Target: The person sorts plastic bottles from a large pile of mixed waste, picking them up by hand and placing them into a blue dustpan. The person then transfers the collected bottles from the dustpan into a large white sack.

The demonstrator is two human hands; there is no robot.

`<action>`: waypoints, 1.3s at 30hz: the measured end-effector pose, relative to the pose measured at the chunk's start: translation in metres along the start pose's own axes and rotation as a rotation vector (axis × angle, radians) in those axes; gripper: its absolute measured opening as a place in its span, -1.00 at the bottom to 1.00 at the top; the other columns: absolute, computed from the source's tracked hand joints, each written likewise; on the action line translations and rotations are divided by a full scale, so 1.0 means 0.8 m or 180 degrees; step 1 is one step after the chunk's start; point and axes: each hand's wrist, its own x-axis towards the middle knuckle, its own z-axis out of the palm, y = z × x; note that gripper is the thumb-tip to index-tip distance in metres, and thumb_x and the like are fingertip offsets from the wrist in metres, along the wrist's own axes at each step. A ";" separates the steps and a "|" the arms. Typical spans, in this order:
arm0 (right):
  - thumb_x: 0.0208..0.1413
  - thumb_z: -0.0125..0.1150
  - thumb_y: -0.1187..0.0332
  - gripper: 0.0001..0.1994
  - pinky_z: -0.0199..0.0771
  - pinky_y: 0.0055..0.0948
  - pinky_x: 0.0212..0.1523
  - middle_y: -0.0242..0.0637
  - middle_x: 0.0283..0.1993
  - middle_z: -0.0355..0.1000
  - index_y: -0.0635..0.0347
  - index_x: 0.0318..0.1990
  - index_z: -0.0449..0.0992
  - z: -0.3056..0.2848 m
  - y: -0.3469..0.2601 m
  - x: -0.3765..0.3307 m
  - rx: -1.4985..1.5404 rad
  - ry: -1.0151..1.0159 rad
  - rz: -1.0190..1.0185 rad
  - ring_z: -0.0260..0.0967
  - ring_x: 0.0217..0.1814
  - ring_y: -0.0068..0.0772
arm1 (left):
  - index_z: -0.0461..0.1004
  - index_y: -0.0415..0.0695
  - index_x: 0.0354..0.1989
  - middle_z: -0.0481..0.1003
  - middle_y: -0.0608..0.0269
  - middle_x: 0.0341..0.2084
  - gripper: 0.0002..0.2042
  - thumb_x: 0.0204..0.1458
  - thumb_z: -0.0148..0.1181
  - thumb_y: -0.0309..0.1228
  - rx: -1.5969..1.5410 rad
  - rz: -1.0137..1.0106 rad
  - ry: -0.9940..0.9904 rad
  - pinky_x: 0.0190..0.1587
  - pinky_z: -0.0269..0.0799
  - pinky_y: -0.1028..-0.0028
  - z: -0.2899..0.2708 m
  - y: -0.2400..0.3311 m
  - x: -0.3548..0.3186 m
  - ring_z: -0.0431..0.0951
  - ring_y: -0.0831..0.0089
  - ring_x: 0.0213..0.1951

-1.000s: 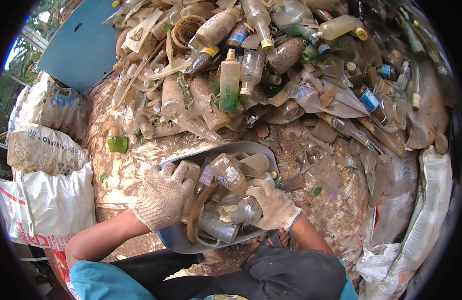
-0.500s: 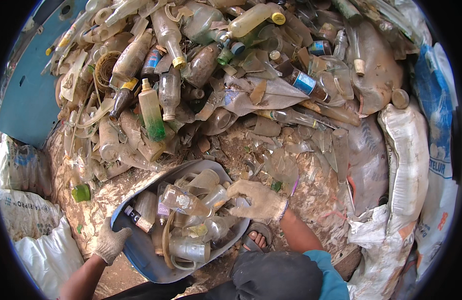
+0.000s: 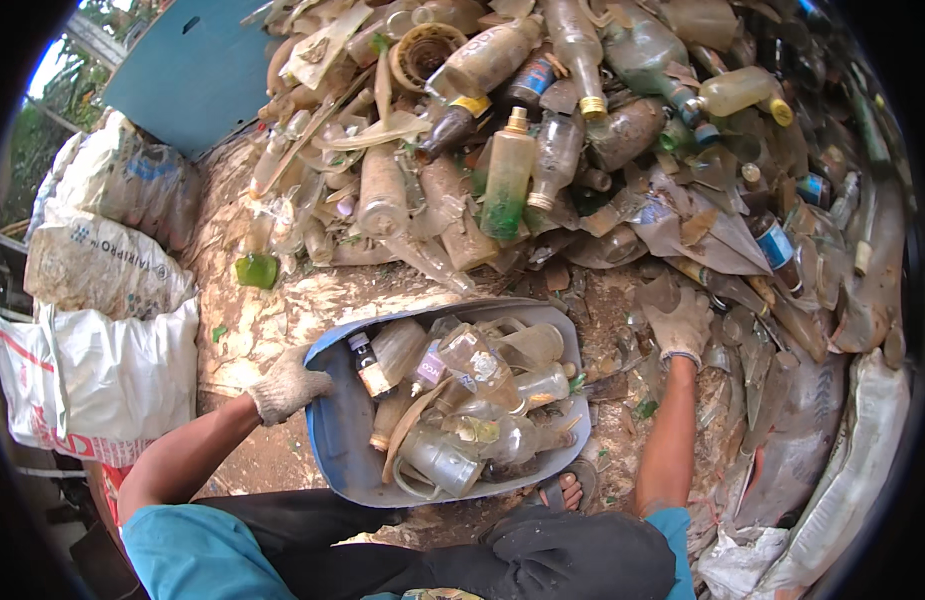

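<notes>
A blue-grey plastic tub [image 3: 327, 440] stands between my legs, filled with glassware: a clear glass mug [image 3: 440, 458], a small dark-capped bottle [image 3: 366, 362], a clear bottle with worn print [image 3: 479, 365] and several other jars and bottles. My left hand [image 3: 290, 385], in a knitted work glove, grips the tub's left rim. To the right of the tub, my gloved right hand [image 3: 679, 325] is at the lower edge of the glass heap. Its thumb and fingers are around a brownish glass shard [image 3: 660, 291]; the fingertips are partly hidden.
A large heap of bottles and broken glass [image 3: 622, 130] rises at the far side. Sharp shards [image 3: 757, 385] lie right of my right hand. Stuffed white sacks [image 3: 112, 360] line the left, a long white sack [image 3: 852, 470] the right. A blue panel [image 3: 187, 75] leans far left.
My right hand has left the glassware in the tub and reached right to the heap's edge. The view has swung left. My left hand stays on the tub's rim.
</notes>
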 end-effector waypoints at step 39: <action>0.03 0.44 -0.08 -0.49 0.42 -0.14 0.06 -0.22 -0.03 0.49 0.04 0.02 0.66 -0.232 -0.294 -0.179 0.0236 -0.1169 -0.3008 0.42 0.07 -0.15 | 0.42 -0.33 0.17 0.59 0.12 -0.19 -0.47 -0.06 0.27 -0.56 -0.1921 0.0586 -0.0192 -0.13 0.60 0.35 0.013 -0.206 0.044 0.61 0.37 -0.20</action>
